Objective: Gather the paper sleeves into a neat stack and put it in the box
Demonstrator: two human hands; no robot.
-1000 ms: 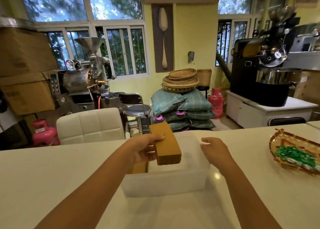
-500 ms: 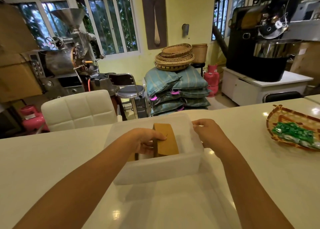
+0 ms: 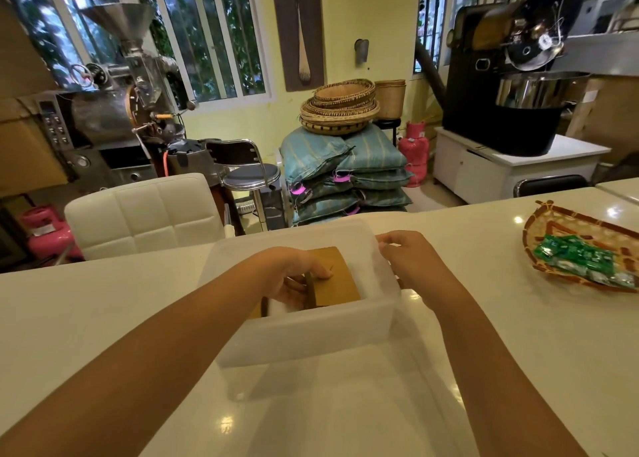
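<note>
My left hand [image 3: 294, 276] was down inside the box [image 3: 304, 339], fingers wrapped around the stack of brown paper sleeves [image 3: 340, 278], thumb on top and the rest curled over the near edge. My right hand [image 3: 411, 259] was at the box's right rim, fingers curled onto the edge; couldn't really tell how hard it was gripping, but it was definitely touching the plastic.

The box was that frosted, see-through plastic kind, sitting on the white table [image 3: 103, 318] pretty much dead centre in front of me. The sleeve stack was inside it, toward the right half, lying tilted with its far end higher than the near end. There was another thin brown piece [image 3: 261, 309] standing by the box's left wall, partly hidden behind my wrist, so I can't say much about it.

To the right of the box, well apart from it, a woven tray [image 3: 549, 228] sat on the same table with green packets [image 3: 581, 259] in it. Beyond the box, past the table's far edge, there was a white padded chair [image 3: 145, 214], and further back from the box a pile of teal sacks [image 3: 345, 169] with round woven baskets [image 3: 340, 107] stacked on top.
</note>
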